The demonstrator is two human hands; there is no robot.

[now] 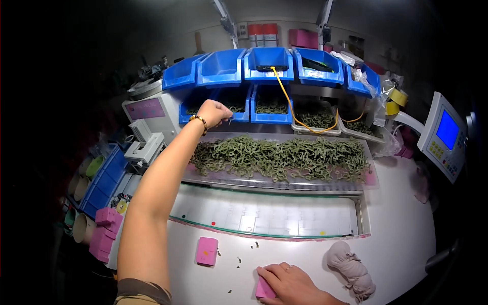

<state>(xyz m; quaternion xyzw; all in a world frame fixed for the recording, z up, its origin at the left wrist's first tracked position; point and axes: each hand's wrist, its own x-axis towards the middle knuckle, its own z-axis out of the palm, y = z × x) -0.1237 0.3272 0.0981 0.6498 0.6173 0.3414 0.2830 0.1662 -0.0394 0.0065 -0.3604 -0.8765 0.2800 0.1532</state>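
Left hand (214, 112) stretched up to a blue bin (231, 105) of green loops, fingers pinched together (anything held too small to make out). Right hand (291, 282) flat, fingers spread on a pink block (264, 290), mostly hidden, at the table's near edge. Another pink block (207, 251) nearby. Clear tray (223, 178) heaped with green loops (284, 157) between. Room's edges lost in darkness.

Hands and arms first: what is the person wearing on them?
The left hand has a beaded bracelet of dark and gold beads at the wrist. The left forearm is bare, with a brownish sleeve higher up. The right hand wears a thin ring on one finger.
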